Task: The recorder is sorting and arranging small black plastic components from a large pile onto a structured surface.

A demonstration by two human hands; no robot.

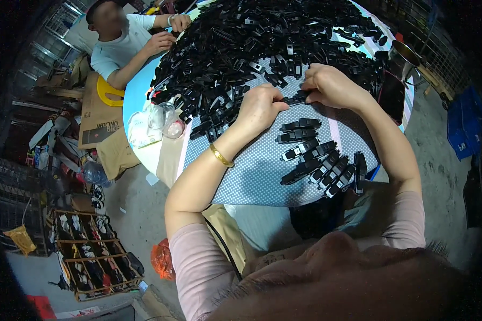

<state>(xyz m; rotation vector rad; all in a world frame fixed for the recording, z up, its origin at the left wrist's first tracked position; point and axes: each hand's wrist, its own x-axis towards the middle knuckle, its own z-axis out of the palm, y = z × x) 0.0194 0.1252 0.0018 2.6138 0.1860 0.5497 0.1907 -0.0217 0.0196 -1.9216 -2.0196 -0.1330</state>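
Note:
My left hand (260,109) and my right hand (329,88) meet over the table, each with its fingers closed on one end of a small black elongated part (295,99). Its exact kind is too small to tell. Just nearer to me, several similar black parts (300,136), some with silver-grey pieces, lie side by side in a loose curved row. Beyond my hands a large heap of the same black parts (225,45) covers the far side of the table. Part of the heap spreads close by my left wrist.
The round table (251,184) wears a dotted cover. At far left a co-worker's hands (168,35) touch the heap's edge. Clear plastic packaging (163,120) lies on the left, and a metal funnel-like vessel (404,56) stands at the right rim. A blue crate (463,125) is on the floor.

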